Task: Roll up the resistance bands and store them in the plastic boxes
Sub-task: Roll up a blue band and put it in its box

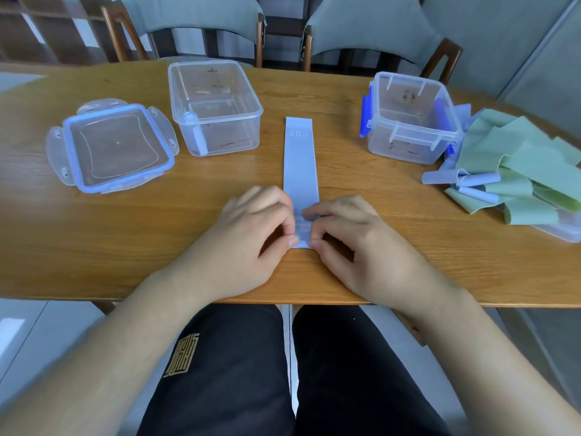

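Evidently laid out straight so it will roll evenly, the blue band runs up the middle of the table. The left hand and right hand each pinch its near end at frame centre. A first turn seems started, though curled fingers hide it. A rolled band stands in the clear box, upper left of centre.

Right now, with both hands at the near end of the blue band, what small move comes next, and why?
Probably roll that end forward, toward the 20 LB mark. The left hand and right hand pinch the near end of the band, where a fold seems started; the rest lies flat and unrolled on the table.
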The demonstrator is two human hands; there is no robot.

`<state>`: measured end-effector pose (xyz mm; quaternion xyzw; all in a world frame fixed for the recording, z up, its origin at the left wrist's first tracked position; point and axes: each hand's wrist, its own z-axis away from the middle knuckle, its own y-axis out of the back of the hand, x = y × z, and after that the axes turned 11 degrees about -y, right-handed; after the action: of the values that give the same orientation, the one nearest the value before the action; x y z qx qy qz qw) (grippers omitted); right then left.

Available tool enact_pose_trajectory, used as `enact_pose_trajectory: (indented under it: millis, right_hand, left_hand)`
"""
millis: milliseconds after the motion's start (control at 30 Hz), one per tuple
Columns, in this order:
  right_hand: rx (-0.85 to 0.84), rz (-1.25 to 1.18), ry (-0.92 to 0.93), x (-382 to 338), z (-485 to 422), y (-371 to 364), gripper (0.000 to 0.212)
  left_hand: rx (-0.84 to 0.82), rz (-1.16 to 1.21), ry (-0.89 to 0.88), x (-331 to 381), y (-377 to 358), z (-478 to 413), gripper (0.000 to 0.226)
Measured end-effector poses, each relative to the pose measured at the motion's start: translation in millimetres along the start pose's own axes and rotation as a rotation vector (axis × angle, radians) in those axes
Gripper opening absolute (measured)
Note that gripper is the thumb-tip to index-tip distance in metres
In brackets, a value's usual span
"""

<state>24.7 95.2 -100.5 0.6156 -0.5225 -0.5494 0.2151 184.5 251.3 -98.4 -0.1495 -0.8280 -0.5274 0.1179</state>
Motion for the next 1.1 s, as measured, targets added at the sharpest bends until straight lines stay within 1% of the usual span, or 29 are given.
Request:
enact_pose_trajectory:
  millis: [67,167,233,300,400,533,700,800,967,1100]
  right_hand:
    - [-0.007,0.029,0.017,-1,0,4,0.008]
    - [-0.080,-0.028,-0.057,0,-1,11,0.010]
    - [-0.106,-0.068,-0.103,2,-3,12,0.009]
    - [-0.100,-0.074,-0.111,3,-5,11,0.005]
    - [-0.102,-0.087,-0.119,2,-7,10,0.002]
    - [-0.106,-0.079,-0.120,1,-7,9,0.002]
    - [-0.109,-0.072,-0.170,-3,-6,9,0.004]
    - [-0.124,-0.091,-0.210,-5,-7,8,0.005]
    - [-0.134,-0.096,-0.240,-6,-11,7,0.007]
    - [-0.065,-0.112,-0.222,-7,-10,4,0.007]
  left_hand:
    - [0.023,-0.041,-0.029,1,-1,1,0.012]
    - [0.024,-0.059,-0.043,1,-2,3,0.012]
    - [0.025,-0.029,-0.039,-1,-2,4,0.016]
    - [0.046,0.003,-0.054,-2,-2,5,0.019]
    - [0.071,-0.016,-0.062,0,-2,5,0.009]
    - [0.046,-0.021,-0.091,2,-1,5,0.006]
    - [0.061,-0.038,-0.076,1,-4,6,0.016]
    - [0.028,-0.064,-0.069,0,-3,5,0.022]
    - [-0.087,-0.071,-0.037,-1,4,-5,0.013]
    - [-0.091,-0.130,-0.057,-2,-1,-7,0.015]
